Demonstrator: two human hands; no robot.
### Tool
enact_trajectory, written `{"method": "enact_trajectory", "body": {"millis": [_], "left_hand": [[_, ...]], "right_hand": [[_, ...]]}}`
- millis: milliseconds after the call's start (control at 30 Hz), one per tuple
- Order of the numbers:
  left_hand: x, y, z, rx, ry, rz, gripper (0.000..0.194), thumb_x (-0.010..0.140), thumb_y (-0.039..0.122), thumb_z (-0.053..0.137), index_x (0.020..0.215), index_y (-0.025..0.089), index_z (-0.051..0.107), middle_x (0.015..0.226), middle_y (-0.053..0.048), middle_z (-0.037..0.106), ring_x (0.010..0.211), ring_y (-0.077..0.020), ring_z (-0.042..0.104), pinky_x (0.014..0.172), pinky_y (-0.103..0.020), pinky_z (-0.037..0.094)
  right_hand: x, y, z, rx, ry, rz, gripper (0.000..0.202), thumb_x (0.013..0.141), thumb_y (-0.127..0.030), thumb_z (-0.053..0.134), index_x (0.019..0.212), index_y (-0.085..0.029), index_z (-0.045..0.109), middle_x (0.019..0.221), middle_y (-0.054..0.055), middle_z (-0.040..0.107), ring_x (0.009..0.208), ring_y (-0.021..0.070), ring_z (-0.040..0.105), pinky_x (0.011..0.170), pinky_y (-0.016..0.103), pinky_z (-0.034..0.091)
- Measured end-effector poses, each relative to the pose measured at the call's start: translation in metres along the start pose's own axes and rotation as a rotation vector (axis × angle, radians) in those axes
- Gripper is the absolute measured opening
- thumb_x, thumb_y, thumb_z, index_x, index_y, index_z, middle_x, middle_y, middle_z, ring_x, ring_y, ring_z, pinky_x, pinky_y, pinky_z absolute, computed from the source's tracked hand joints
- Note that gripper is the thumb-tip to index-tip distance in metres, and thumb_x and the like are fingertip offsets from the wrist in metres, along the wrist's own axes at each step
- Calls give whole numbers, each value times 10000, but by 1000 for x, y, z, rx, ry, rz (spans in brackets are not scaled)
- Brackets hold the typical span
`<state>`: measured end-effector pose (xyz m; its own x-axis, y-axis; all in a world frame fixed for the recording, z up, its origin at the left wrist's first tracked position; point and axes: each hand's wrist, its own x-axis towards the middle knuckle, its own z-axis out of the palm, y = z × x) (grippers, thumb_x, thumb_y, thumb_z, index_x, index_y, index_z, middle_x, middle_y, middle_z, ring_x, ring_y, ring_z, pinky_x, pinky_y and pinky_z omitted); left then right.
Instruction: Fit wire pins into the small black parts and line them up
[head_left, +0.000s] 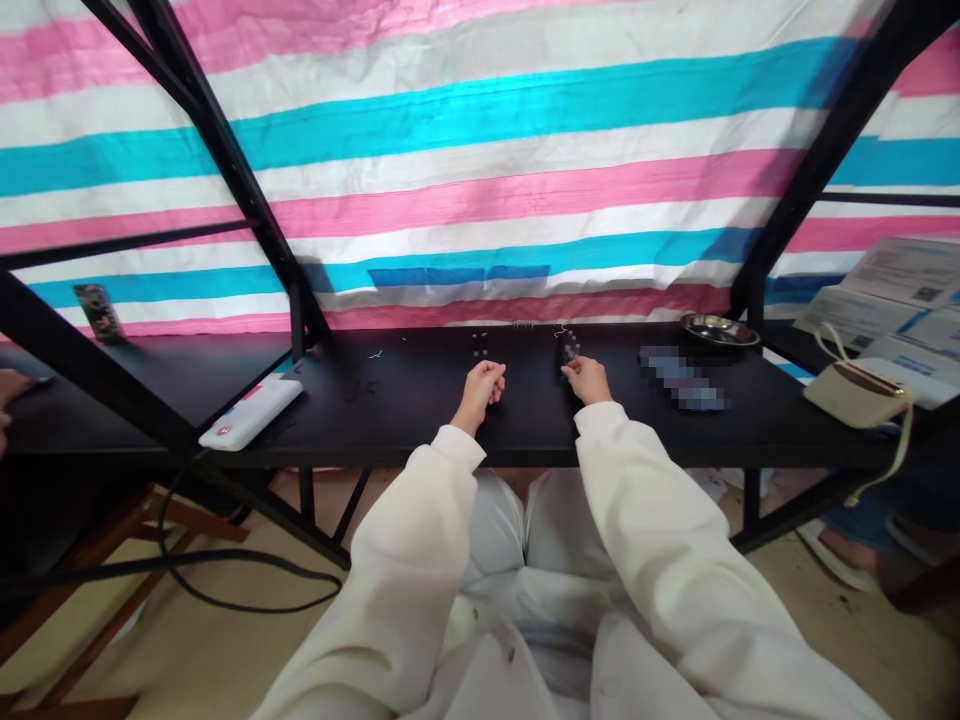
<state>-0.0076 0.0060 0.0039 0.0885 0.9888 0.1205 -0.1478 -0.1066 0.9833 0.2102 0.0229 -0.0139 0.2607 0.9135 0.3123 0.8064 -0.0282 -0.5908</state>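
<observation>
- i look through the head camera and see my left hand point(486, 390) over the table point(405, 425), near its middle. its fingers are curled inward and the thumb is close to them; i cannot tell if a small thing is between them.
- my right hand point(589, 380) is to the right, well apart from the left one. its fingertips are narrow, at the near end of the right cubes point(572, 345); i cannot tell if they grip or only touch.
- the right cubes are small and grey, close together on a dark patch, just beyond my right fingertips.
- the left cubes point(480, 346), also small, lie on the table just beyond my left hand, with gaps between them.
- at the back edge i see a row of bits point(523, 325), too small for me to name.
- a white scrap point(376, 354) lies to the left of the left cubes.
- the white case point(251, 412) rests at the left end of the table.
- to the right of my right hand there is a blurred item point(682, 380), which i cannot name; near it, at the back, stands a metal dish point(718, 330).
- a cream bag point(856, 392) is at the right end.
- at the far left, another person's hand point(13, 385) shows partly.
- behind the table hangs a striped sheet point(525, 110).
</observation>
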Motion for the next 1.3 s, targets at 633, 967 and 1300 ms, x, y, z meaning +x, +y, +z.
{"method": "enact_trajectory", "body": {"millis": [633, 967, 1300], "left_hand": [[0, -2, -1, 5, -6, 15, 245, 708, 360, 625, 694, 176, 464, 477, 54, 500, 304, -42, 394, 304, -164, 183], [0, 1, -2, -1, 58, 36, 222, 705, 345, 607, 682, 177, 464, 460, 61, 478, 302, -41, 374, 311, -168, 176], [2, 4, -7, -119, 370, 74, 143, 741, 286, 526, 683, 171, 464, 443, 75, 428, 310, -31, 329, 337, -159, 209]], "right_hand": [[-5, -4, -9, -179, -8, 196, 299, 758, -441, 628, 923, -210, 723, 922, 137, 684, 924, 266, 627, 741, 322, 458], [-9, -10, -14, -191, -50, 201, 333, 761, -418, 624, 980, -178, 700, 979, 146, 672, 951, 261, 624, 773, 321, 462], [-21, -44, -29, -137, -156, 9, 207, 777, -374, 599, 784, -201, 714, 807, 84, 695, 818, 202, 649, 751, 284, 467]]}}
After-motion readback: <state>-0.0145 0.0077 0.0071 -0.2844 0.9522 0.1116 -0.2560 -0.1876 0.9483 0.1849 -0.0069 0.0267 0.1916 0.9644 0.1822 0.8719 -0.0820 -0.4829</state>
